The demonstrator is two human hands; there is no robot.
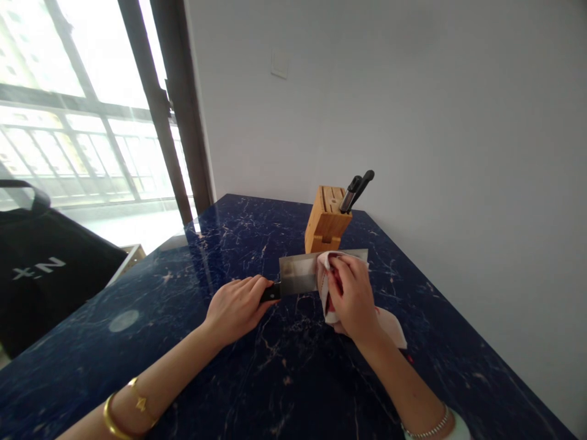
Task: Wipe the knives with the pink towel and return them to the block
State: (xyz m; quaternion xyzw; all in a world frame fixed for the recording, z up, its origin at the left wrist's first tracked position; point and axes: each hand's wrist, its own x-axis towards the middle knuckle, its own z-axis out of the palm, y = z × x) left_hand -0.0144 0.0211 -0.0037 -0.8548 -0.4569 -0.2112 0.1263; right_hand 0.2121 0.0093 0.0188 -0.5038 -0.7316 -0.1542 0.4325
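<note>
My left hand [237, 307] is closed round the black handle of a cleaver [298, 274], holding its broad steel blade upright over the dark blue marbled table [257, 379]. My right hand [352, 298] pinches a white cloth with red marks [328, 287] and presses it against the right part of the blade. The rest of the cloth trails down behind my right wrist. A wooden knife block [326, 221] stands just beyond the blade, with two black-handled knives [356, 190] sticking out of its right side.
A white wall runs along the table's right and far edges. A large window with dark frames [160, 116] fills the left. A black bag with white lettering [41, 269] stands beside the table's left edge.
</note>
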